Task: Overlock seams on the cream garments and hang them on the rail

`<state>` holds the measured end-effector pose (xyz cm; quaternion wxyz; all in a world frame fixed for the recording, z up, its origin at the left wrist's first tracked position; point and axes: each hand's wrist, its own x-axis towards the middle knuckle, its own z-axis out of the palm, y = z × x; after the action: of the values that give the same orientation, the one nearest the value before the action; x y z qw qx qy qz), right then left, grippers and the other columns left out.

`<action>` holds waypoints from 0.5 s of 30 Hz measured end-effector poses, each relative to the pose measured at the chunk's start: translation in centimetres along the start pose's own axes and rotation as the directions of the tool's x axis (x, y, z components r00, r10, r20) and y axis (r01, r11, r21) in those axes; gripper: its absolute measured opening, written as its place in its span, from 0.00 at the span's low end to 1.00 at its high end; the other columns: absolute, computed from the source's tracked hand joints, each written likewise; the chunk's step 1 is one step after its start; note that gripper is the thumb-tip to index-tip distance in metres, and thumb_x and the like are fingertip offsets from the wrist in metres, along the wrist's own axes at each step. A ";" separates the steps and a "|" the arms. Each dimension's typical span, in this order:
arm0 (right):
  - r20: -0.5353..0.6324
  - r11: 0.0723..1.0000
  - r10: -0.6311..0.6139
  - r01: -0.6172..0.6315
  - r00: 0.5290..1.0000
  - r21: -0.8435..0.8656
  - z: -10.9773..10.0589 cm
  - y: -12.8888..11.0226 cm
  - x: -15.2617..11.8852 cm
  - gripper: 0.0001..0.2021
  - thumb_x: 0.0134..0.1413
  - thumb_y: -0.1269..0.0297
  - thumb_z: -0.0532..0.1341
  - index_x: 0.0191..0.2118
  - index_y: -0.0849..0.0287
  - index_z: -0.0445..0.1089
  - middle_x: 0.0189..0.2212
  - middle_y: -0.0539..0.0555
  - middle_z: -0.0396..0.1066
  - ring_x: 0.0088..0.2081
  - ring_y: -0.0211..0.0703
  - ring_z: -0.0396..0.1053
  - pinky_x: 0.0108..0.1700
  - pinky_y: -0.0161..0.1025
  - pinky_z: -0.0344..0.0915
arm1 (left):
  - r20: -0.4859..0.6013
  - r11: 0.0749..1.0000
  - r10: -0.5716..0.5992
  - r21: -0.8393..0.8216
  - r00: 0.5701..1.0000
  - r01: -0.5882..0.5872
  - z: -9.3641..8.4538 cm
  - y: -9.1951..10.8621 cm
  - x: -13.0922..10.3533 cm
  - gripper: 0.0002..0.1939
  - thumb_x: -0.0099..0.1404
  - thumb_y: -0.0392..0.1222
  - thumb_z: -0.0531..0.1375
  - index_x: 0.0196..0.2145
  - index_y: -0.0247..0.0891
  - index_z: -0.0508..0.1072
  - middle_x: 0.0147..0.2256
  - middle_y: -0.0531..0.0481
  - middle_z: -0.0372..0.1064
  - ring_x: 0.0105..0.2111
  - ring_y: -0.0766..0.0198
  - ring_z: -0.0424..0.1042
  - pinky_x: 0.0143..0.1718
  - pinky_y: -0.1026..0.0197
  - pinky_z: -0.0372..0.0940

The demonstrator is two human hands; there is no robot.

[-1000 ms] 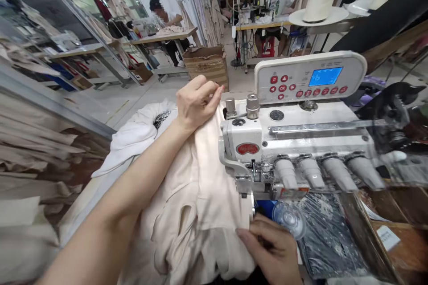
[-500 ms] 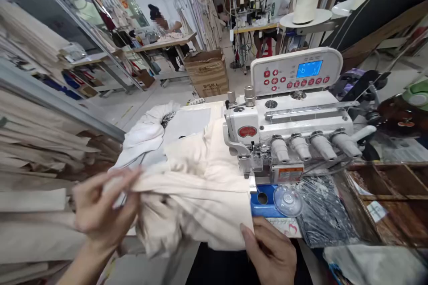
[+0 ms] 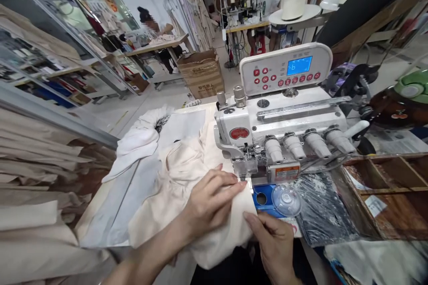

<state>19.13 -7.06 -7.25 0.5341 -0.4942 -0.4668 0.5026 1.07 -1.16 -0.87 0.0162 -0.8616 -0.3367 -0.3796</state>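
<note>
A cream fabric piece (image 3: 182, 158) lies in soft folds over the bed of a white overlock sewing machine (image 3: 234, 124), and its lower part hangs off the front edge. Its right edge runs under the presser foot (image 3: 245, 180). My left hand (image 3: 210, 200) rests on the cloth just left of the foot, fingers stretched toward it and touching the fabric; the thumb is hidden. Lower right, my right hand (image 3: 272, 236) pinches the fabric edge between thumb and fingers, close below the foot. The needle area is mostly covered by the clear guard.
Right of the foot sit a blue tray (image 3: 264, 207) and a clear round lid (image 3: 286, 200). A wooden compartment box (image 3: 377, 191) stands farther right. White cloth (image 3: 133, 147) lies at left. A carton (image 3: 202, 75) is behind the table; two people work at machines beyond.
My left hand has moved right, from the fabric's left end to beside the presser foot, letting go of the stretched edge. The cloth has slackened into folds. My right hand keeps its pinch.
</note>
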 end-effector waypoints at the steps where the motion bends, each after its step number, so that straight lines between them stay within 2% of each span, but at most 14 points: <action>1: 0.002 0.999 -0.029 0.029 1.000 -0.015 0.0 -0.3 0.3 0.27 0.61 0.48 0.67 0.16 0.58 0.64 0.16 0.46 0.55 0.19 0.35 0.52 0.19 0.33 0.54 | 0.000 0.998 -0.002 -0.065 1.000 0.002 -0.2 -0.9 0.4 0.21 0.68 0.28 0.56 0.53 0.44 0.78 0.39 0.46 0.81 0.40 0.60 0.80 0.54 0.50 0.75; 3: 0.027 0.992 -0.113 0.115 0.993 -0.051 -0.1 -0.9 0.4 0.24 0.63 0.53 0.65 0.18 0.58 0.67 0.16 0.46 0.58 0.19 0.35 0.54 0.20 0.33 0.55 | -0.018 0.983 -0.015 -0.181 1.000 0.011 -0.2 -2.8 1.0 0.19 0.68 0.27 0.56 0.47 0.45 0.80 0.37 0.48 0.81 0.38 0.60 0.80 0.49 0.53 0.76; 5: 0.077 0.975 -0.194 0.201 0.978 -0.098 0.0 -1.3 0.1 0.21 0.66 0.59 0.64 0.20 0.58 0.68 0.17 0.46 0.59 0.19 0.35 0.57 0.22 0.32 0.56 | -0.032 0.979 -0.078 -0.193 0.996 0.071 0.3 -4.7 1.8 0.15 0.68 0.30 0.57 0.39 0.44 0.81 0.32 0.49 0.80 0.33 0.61 0.79 0.42 0.56 0.75; 8: 0.069 0.953 -0.259 0.266 0.964 -0.142 0.3 -1.8 0.1 0.24 0.67 0.60 0.62 0.17 0.58 0.63 0.17 0.45 0.54 0.19 0.33 0.54 0.22 0.33 0.53 | -0.100 0.966 -0.259 -0.051 0.961 0.255 1.1 -6.9 3.1 0.14 0.68 0.36 0.57 0.27 0.41 0.80 0.28 0.49 0.75 0.31 0.61 0.74 0.37 0.58 0.72; 10: 0.055 0.959 -0.244 0.249 0.968 -0.132 0.5 -1.9 0.4 0.26 0.67 0.56 0.61 0.17 0.58 0.61 0.17 0.45 0.54 0.19 0.34 0.53 0.21 0.33 0.51 | -0.239 0.942 -0.300 0.077 0.923 0.326 1.1 -7.3 3.4 0.13 0.66 0.39 0.59 0.25 0.41 0.79 0.30 0.47 0.73 0.35 0.59 0.72 0.40 0.56 0.70; 12: 0.066 0.961 -0.231 0.238 0.971 -0.141 0.6 -1.8 0.3 0.25 0.66 0.57 0.62 0.17 0.58 0.60 0.17 0.45 0.54 0.19 0.33 0.53 0.21 0.32 0.52 | -0.339 0.900 -0.310 0.195 0.888 0.389 0.5 -6.4 2.8 0.10 0.65 0.41 0.61 0.30 0.41 0.83 0.29 0.46 0.70 0.33 0.59 0.70 0.38 0.57 0.67; 13: 0.075 0.954 -0.244 0.253 0.967 -0.158 0.6 -1.6 -0.1 0.25 0.66 0.59 0.62 0.17 0.58 0.59 0.17 0.45 0.55 0.19 0.33 0.54 0.21 0.31 0.53 | -0.322 0.866 -0.362 0.231 0.875 0.444 -0.1 -5.7 2.1 0.09 0.65 0.42 0.62 0.36 0.41 0.84 0.27 0.48 0.68 0.30 0.61 0.69 0.34 0.59 0.65; 14: 0.067 0.941 -0.283 0.291 0.957 -0.175 0.5 -1.4 -0.6 0.25 0.66 0.61 0.62 0.17 0.58 0.58 0.17 0.44 0.55 0.19 0.33 0.53 0.21 0.31 0.52 | -0.242 0.827 -0.458 0.237 0.855 0.510 -0.7 -4.8 1.2 0.12 0.66 0.45 0.63 0.44 0.43 0.84 0.24 0.51 0.66 0.25 0.63 0.67 0.29 0.62 0.62; 15: 0.069 0.926 -0.316 0.324 0.946 -0.194 0.4 -1.2 -1.2 0.24 0.66 0.63 0.61 0.17 0.58 0.58 0.16 0.44 0.55 0.18 0.32 0.54 0.20 0.31 0.52 | -0.114 0.785 -0.571 0.212 0.813 0.582 -1.3 -4.0 0.3 0.18 0.68 0.48 0.63 0.53 0.44 0.81 0.21 0.55 0.64 0.21 0.64 0.65 0.25 0.64 0.59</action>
<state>18.75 -8.24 -6.06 0.5471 -0.4541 -0.5995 0.3676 -1.97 1.79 -0.67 0.0097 -0.7009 -0.6260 -0.3419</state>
